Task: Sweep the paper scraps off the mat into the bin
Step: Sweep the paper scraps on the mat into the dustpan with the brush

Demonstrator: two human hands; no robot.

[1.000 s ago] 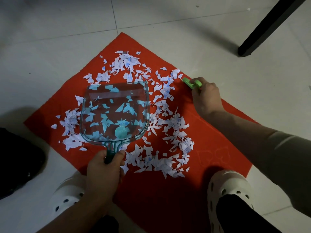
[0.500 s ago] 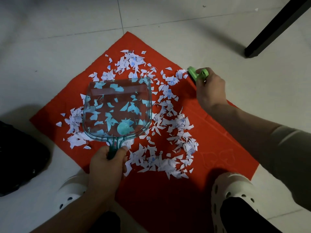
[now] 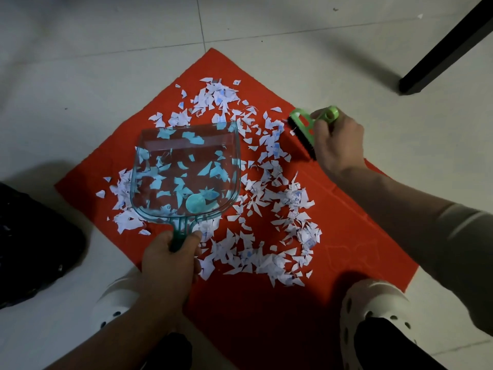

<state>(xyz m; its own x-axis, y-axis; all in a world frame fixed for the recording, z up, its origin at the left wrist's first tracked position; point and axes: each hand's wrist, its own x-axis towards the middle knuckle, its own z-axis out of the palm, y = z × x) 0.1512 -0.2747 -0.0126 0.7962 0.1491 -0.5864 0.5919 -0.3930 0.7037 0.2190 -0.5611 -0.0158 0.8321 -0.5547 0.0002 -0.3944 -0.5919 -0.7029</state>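
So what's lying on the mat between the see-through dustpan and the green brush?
In the head view, scattered paper scraps on the red mat fill the stretch between the dustpan and the brush.

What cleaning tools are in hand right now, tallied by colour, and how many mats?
Green brush, in the right hand: 1
Clear teal dustpan, in the left hand: 1
Red mat: 1
Total: 3
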